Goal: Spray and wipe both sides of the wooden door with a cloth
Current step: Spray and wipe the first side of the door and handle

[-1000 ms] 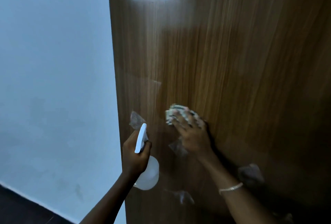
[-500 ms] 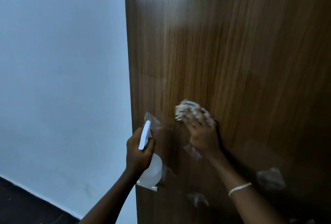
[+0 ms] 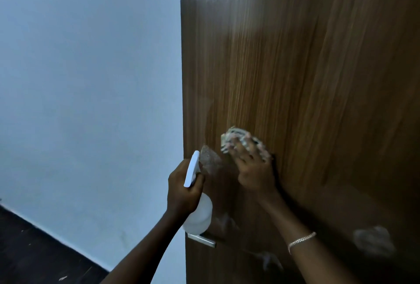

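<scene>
The glossy brown wooden door (image 3: 318,79) fills the right half of the view, its left edge running top to bottom. My right hand (image 3: 254,170) presses a crumpled patterned cloth (image 3: 236,135) flat against the door at mid height, fingers spread over it. My left hand (image 3: 184,190) grips a white spray bottle (image 3: 197,213) by its neck, close to the door's edge, the trigger head pointing up toward the door. Pale patches of residue show on the wood near the nozzle and lower right.
A pale blue-white wall (image 3: 91,102) stands left of the door. Dark floor (image 3: 34,254) with a white skirting lies at the bottom left. A metal door handle (image 3: 201,239) sticks out just under the bottle.
The view has shifted left, so the door edge sits further right in frame. My right hand with the cloth has slid slightly up the door. The bottle hand has kept its place by the edge.
</scene>
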`<action>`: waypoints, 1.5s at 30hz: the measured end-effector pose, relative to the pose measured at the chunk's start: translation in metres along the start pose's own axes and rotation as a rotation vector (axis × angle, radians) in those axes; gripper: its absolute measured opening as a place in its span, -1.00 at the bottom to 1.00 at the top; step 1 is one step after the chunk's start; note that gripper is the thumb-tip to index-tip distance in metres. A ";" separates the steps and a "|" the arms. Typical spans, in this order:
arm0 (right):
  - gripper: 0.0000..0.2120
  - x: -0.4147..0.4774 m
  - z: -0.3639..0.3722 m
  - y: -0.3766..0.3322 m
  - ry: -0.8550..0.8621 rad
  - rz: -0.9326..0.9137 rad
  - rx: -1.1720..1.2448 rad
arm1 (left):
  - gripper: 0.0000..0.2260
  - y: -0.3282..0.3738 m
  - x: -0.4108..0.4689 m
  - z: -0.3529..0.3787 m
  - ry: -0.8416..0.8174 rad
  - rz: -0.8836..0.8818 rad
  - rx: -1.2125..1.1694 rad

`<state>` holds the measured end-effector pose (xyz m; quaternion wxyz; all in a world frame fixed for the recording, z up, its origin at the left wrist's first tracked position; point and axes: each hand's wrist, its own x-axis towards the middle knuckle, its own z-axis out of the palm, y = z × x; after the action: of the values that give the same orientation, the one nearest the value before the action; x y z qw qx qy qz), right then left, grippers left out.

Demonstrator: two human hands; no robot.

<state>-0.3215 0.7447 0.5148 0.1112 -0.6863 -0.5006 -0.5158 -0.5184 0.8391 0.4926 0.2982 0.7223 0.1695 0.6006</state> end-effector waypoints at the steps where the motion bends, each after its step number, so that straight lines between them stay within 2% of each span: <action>1: -0.33 0.009 -0.008 0.006 0.042 0.095 -0.006 | -0.95 -0.003 0.001 -0.002 0.004 -0.015 -0.006; 3: -0.42 0.053 -0.019 0.007 0.148 0.238 0.028 | -0.91 -0.009 0.002 -0.004 0.008 -0.050 -0.018; 5: -0.44 0.103 -0.025 -0.012 0.160 0.259 0.099 | -0.92 -0.012 0.004 -0.006 0.002 -0.061 -0.005; 8: -0.41 0.119 -0.004 -0.050 0.045 -0.009 0.093 | -0.97 -0.015 0.013 -0.010 0.001 -0.052 0.027; 11: -0.48 0.067 0.014 -0.051 -0.030 -0.204 0.071 | -0.97 -0.016 0.018 -0.017 -0.003 -0.031 0.034; 13: -0.46 0.037 0.012 -0.035 -0.011 -0.153 0.059 | -0.96 -0.020 0.018 -0.022 -0.001 -0.030 0.019; 15: -0.37 0.038 0.001 -0.019 0.010 0.006 0.018 | -0.96 -0.026 0.016 -0.023 -0.009 -0.057 0.015; 18: -0.42 0.097 -0.022 -0.017 0.137 0.257 0.082 | -0.86 -0.037 0.011 -0.024 -0.019 -0.096 -0.002; 20: -0.40 0.139 -0.029 -0.033 0.142 0.272 0.153 | -0.86 -0.036 0.010 -0.025 -0.019 -0.096 -0.011; 22: -0.34 0.156 -0.018 -0.059 0.061 0.116 0.155 | -0.87 -0.035 0.013 -0.028 -0.005 -0.086 -0.007; 25: -0.23 0.119 0.008 -0.082 -0.133 -0.217 0.070 | -0.91 -0.039 0.016 -0.032 -0.027 -0.073 -0.008; 27: -0.30 0.072 0.019 -0.072 -0.158 -0.267 0.045 | -0.93 -0.043 0.015 -0.037 -0.039 -0.072 -0.014; 29: -0.39 0.041 0.012 -0.051 -0.115 -0.179 0.011 | -0.93 -0.045 0.013 -0.044 -0.024 -0.078 -0.020; 30: -0.36 0.042 0.007 -0.041 -0.107 -0.113 0.000 | -0.93 -0.045 0.013 -0.046 -0.015 -0.079 -0.023; 34: -0.38 0.133 -0.028 -0.038 0.066 0.199 0.100 | -0.92 -0.047 0.010 -0.054 -0.018 -0.091 -0.010; 35: -0.38 0.160 -0.033 -0.047 0.069 0.225 0.128 | -0.91 -0.047 0.009 -0.057 -0.017 -0.092 -0.005; 37: -0.34 0.188 -0.029 -0.067 0.022 0.141 0.141 | -0.91 -0.047 0.011 -0.062 -0.009 -0.098 0.003; 39: -0.31 0.171 -0.008 -0.088 -0.051 -0.043 0.080 | -0.90 -0.048 0.013 -0.065 -0.009 -0.109 0.001; 43: -0.21 0.054 0.033 -0.088 -0.225 -0.403 0.017 | -0.87 -0.051 0.012 -0.065 -0.036 -0.096 0.000; 45: -0.17 0.004 0.035 -0.062 -0.297 -0.424 -0.009 | -0.87 -0.054 0.006 -0.065 -0.073 -0.079 0.002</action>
<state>-0.3506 0.8004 0.4801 -0.0773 -0.6349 -0.6417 -0.4233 -0.5740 0.8987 0.4698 0.3270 0.7368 0.1875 0.5612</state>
